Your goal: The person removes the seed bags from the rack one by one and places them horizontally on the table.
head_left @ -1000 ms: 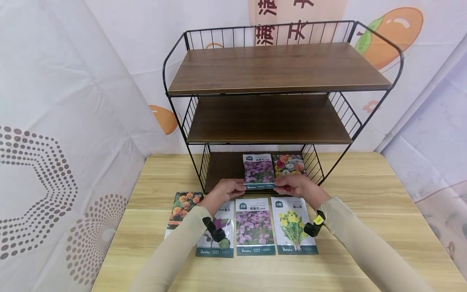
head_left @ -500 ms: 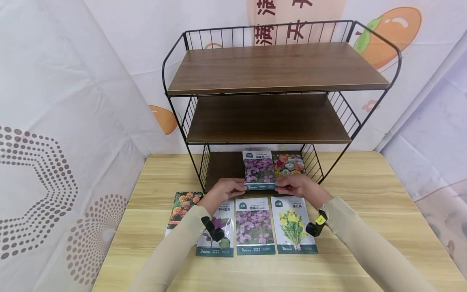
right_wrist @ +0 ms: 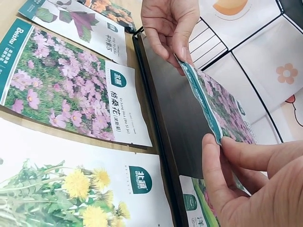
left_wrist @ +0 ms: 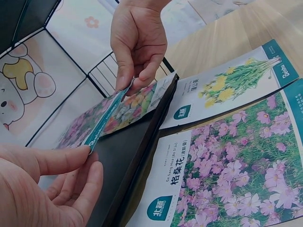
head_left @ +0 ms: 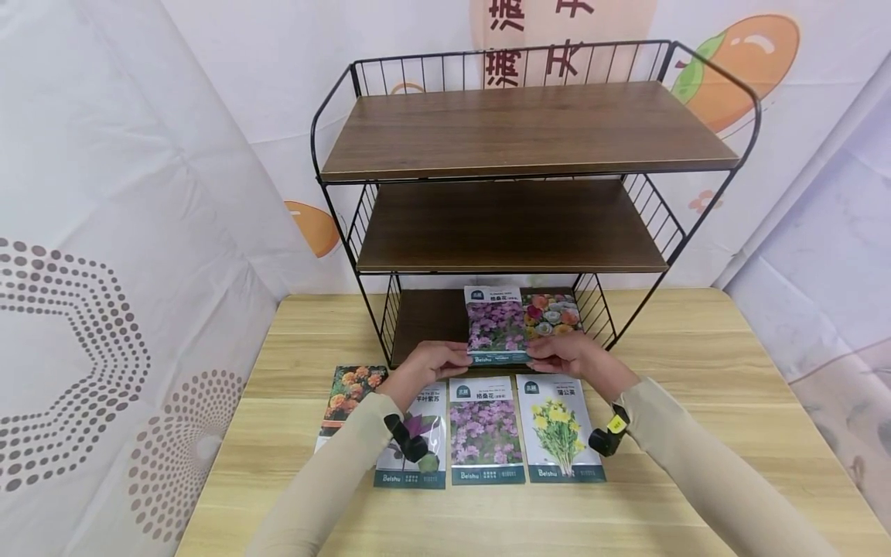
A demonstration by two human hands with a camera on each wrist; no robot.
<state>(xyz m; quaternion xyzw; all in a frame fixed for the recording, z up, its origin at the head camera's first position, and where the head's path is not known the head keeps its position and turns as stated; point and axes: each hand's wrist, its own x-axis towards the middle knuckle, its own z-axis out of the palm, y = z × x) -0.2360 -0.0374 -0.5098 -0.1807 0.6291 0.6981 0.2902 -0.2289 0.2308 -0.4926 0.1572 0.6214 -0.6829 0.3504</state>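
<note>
A seed packet with purple flowers (head_left: 496, 325) is held by both hands over the bottom shelf (head_left: 426, 325) of a black wire rack. My left hand (head_left: 433, 367) pinches its lower left corner between thumb and fingers; my right hand (head_left: 572, 357) pinches the lower right corner. Both wrist views show the packet (left_wrist: 105, 124) (right_wrist: 222, 101) tilted, its near teal edge raised off the dark board. Just right of it, a packet with multicoloured flowers (head_left: 553, 311) lies on the same shelf, partly hidden by my right hand.
In front of the rack a row of packets lies on the wooden table (head_left: 703, 402): orange flowers (head_left: 348, 392), purple leaves (head_left: 435, 433), purple flowers (head_left: 486, 433) and yellow flowers (head_left: 559, 429). The middle shelf (head_left: 511, 228) and top shelf (head_left: 529, 128) overhang the bottom one.
The held packet has shifted slightly back and to the right, its far edge now a little higher in the head view. Both hands keep their pinch and have barely moved.
</note>
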